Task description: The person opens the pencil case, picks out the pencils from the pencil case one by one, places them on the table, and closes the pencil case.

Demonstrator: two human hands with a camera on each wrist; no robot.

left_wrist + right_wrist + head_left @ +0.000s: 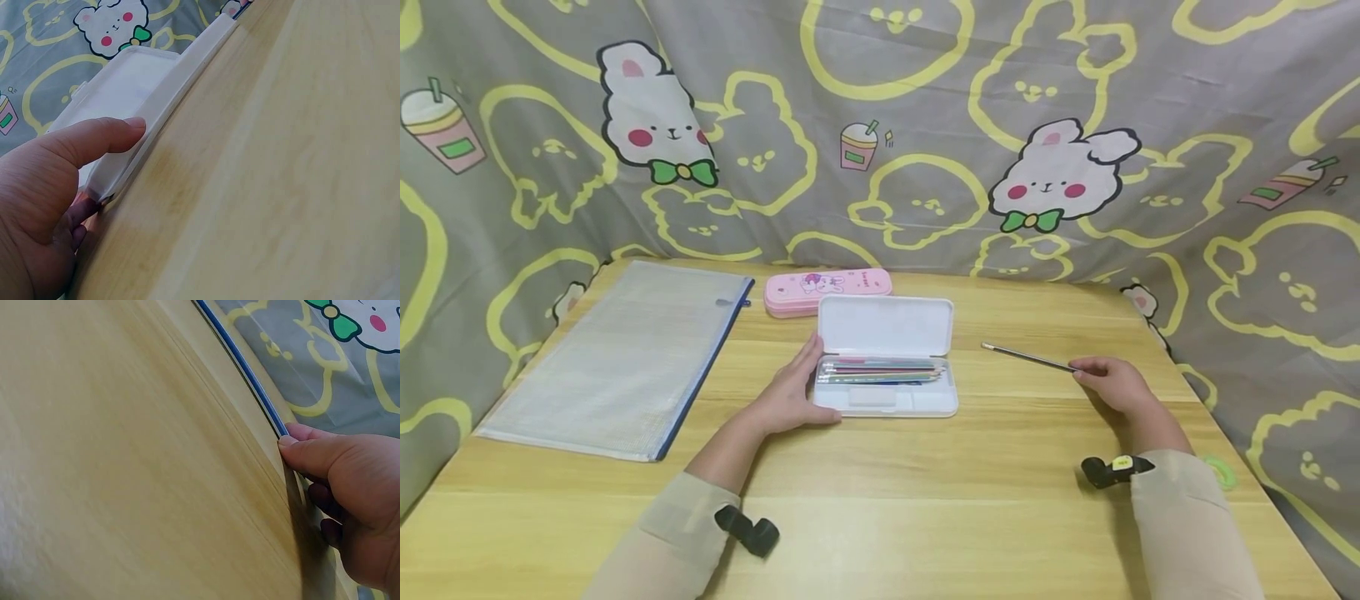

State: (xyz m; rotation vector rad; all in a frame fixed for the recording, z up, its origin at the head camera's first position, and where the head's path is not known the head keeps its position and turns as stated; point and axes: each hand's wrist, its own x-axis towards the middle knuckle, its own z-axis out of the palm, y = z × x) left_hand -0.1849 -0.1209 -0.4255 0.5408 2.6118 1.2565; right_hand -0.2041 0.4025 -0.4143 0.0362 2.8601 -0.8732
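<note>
A white pencil case (886, 327) lies with its lid raised on the table, holding several pencils (880, 371) and a white eraser (872, 396). My left hand (790, 392) grips its left end, thumb along the front edge and fingers at the back; in the left wrist view the thumb (106, 140) presses the white wall. Over to the right, my right hand (1112, 385) pinches a dark striped pencil (1028, 357) between thumb and fingers at one end. The pencil's pale, eraser-like end points left toward the case, and its shaft (244, 365) looks blue in the right wrist view.
A pink pencil case (827, 289) with a bunny print sits behind the white one. On the left lies a translucent zip folder (617, 358) with a blue edge. A green ring (1221, 472) is beside my right sleeve. A patterned curtain (925, 125) surrounds the table.
</note>
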